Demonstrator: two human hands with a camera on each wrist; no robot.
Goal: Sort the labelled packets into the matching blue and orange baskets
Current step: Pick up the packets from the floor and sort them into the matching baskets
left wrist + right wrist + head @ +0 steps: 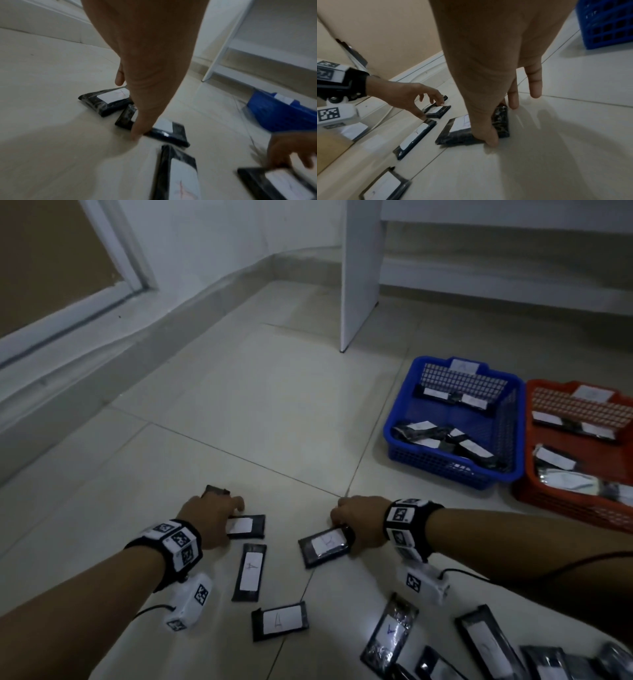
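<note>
1. Several packets lie unsorted on the floor nearest the person.
2. The left hand pinches a blank-labelled packet by its edges; the right hand pinches a packet marked B. Neither is lifted.
3. Farther right, the blue basket and orange basket each hold some packets, so sorting looks roughly half done.

The head camera looks steeply down at the floor from above. The 2 wrist cameras sit low and close, looking along each hand; all 3 views share the blue basket.
</note>
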